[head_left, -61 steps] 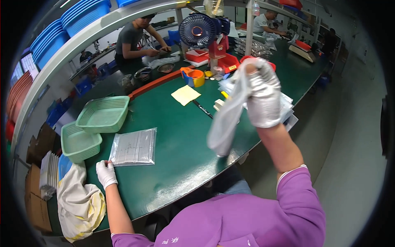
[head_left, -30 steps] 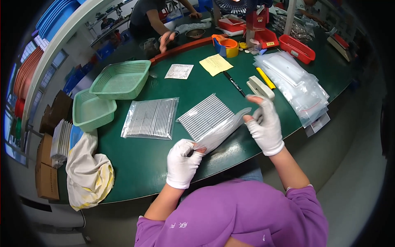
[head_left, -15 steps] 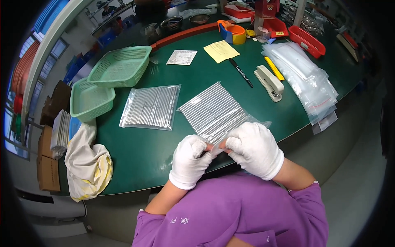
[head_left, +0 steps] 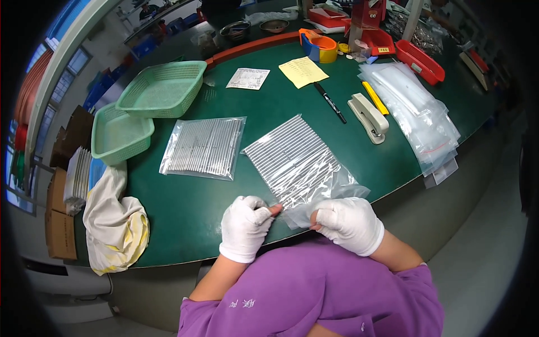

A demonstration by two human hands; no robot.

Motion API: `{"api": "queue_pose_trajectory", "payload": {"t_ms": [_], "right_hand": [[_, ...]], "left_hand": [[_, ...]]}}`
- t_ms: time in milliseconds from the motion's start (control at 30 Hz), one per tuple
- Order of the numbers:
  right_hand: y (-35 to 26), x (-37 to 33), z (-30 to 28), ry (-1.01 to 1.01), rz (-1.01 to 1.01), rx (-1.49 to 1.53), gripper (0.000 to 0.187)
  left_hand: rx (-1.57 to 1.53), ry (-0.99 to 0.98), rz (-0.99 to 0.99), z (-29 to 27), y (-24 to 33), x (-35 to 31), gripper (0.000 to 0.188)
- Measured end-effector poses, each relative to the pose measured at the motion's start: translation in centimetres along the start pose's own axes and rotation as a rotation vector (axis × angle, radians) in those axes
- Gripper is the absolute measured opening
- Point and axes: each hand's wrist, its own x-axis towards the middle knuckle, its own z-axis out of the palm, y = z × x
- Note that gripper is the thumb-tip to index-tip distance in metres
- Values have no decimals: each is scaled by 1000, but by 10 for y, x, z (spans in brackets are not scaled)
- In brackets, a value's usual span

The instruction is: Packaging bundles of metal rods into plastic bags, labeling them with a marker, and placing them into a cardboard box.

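Right hand point(head_left: 349, 226) pinches the near edge of the clear bag point(head_left: 314, 182) of silver rods point(head_left: 285, 145) on the counter point(head_left: 185, 224), beside a second packet point(head_left: 203, 147). Left hand point(head_left: 244, 229) at the bag's left corner; grip cannot be determined. The hands, together half a second earlier, now stand apart.

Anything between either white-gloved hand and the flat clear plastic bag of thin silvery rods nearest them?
Nothing visible: the white-gloved right hand pinches the near end of the flat clear plastic bag, and the white-gloved left hand is at its near left corner.
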Motion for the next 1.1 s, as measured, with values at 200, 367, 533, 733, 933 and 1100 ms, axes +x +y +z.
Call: {"api": "queue_pose_trajectory", "payload": {"t_ms": [200,367,533,733,933,1100], "right_hand": [[7,16,-10,9,-89,-334,13],[10,15,-8,-62,-336,-462,8],[3,6,-3,-7,-427,-539,4],[8,8,-5,29,-364,-422,6],[42,-1,-50,-28,-158,-475,8],[32,-14,-45,8,-121,-640,9]], "left_hand": [[-417,16,322,-37,32,28,59],[-494,-268,66,12,34,24,63],[-16,-73,278,34,30,34,40],[118,-123,249,27,35,35,44],[67,-203,357,19,28,39,49],[100,-268,437,7,23,35,48]]}}
